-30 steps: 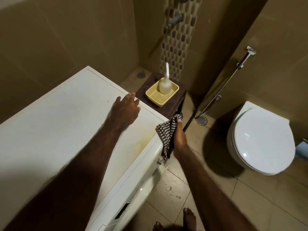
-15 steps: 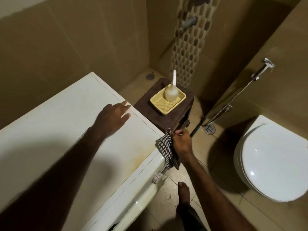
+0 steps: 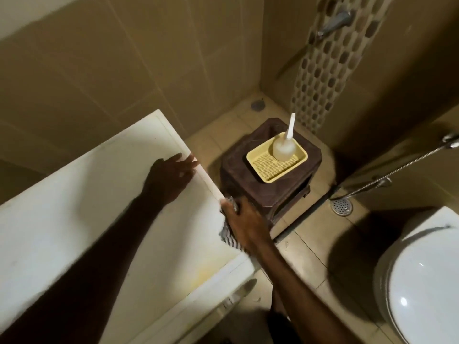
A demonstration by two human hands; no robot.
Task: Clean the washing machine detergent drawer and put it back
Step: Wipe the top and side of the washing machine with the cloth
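A: Nearest the camera, what was there?

B: The white washing machine (image 3: 74,232) ran across the lower left, its long top stretching from the near left toward the far right corner. A yellowish stain marked the top near its front right edge.

A: And the detergent drawer itself?

B: It could not be made out; only a blurred bit of the machine's front showed below the top edge.

A: The right hand?

B: The right hand (image 3: 244,219) sat at the machine's right edge, fingers curled around a checked cloth (image 3: 229,235), which hung down from under the palm against the top's side. The hand was blurred.

A: The left one?

B: The left hand (image 3: 171,176) lay flat on the top, farther back, fingers straight and spread, tips reaching the far right edge. It held nothing.

A: Beyond the machine?

B: A dark brown stool (image 3: 270,184) stood just beside the machine's right side. On it rested a yellow tray (image 3: 275,167), and in the tray's far corner stood a pale bottle (image 3: 284,147), upright, its long nozzle pointing up and slightly right.

A: To the right?

B: A white toilet (image 3: 422,281) with its lid down, a floor drain (image 3: 342,206), and a spray hose (image 3: 397,170) along the wall.
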